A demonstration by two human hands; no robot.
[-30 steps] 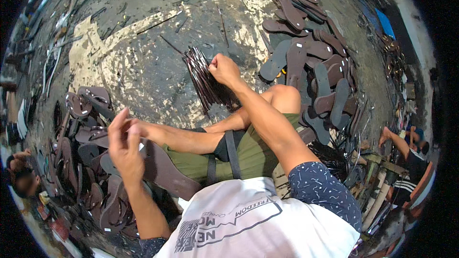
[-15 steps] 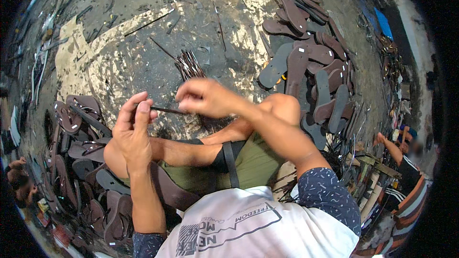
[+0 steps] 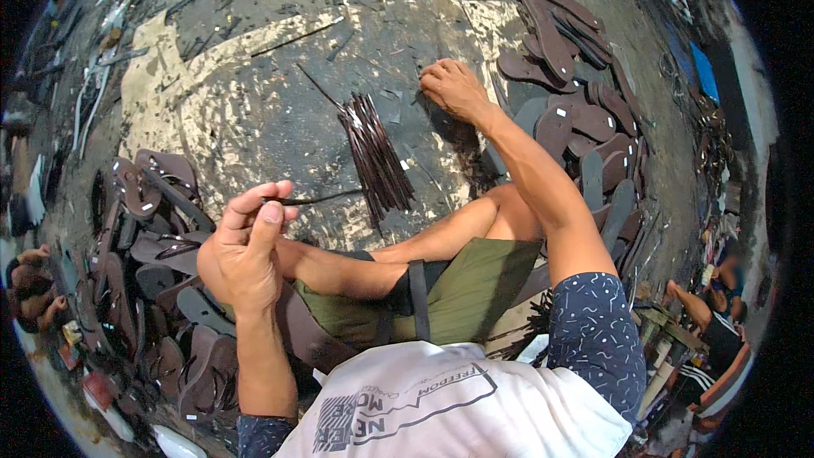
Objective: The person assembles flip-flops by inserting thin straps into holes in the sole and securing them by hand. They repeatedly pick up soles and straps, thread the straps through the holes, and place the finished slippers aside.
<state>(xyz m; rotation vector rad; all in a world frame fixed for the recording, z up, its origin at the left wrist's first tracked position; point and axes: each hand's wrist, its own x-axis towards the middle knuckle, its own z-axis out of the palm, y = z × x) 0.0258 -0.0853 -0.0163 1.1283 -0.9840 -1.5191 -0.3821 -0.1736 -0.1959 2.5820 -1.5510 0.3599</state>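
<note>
My left hand (image 3: pixel 251 246) pinches one end of a thin dark strap (image 3: pixel 322 198) between thumb and fingers. The strap's other end reaches toward a bundle of glossy dark brown straps (image 3: pixel 377 153) lying on the worn mat. Beyond the bundle, to its right, my right hand (image 3: pixel 455 89) is down at the mat with its fingers curled; what they hold, if anything, is hidden beneath them. A single loose strap (image 3: pixel 318 85) sticks out past the bundle's far end. Across my lap rests a brown sole (image 3: pixel 309 331), partly covered by my shirt and leg.
Brown and grey sandal soles (image 3: pixel 593 119) are heaped on the right. Strapped brown sandals (image 3: pixel 161 246) pile up at the left beside my knee. Thin scraps (image 3: pixel 297 36) litter the mat (image 3: pixel 271 110) and floor. Other people sit at the far left and right edges.
My right hand has moved away from the left hand, forward and right to the mat beyond the bundle. My left hand still holds the strap. The view has shifted slightly.
</note>
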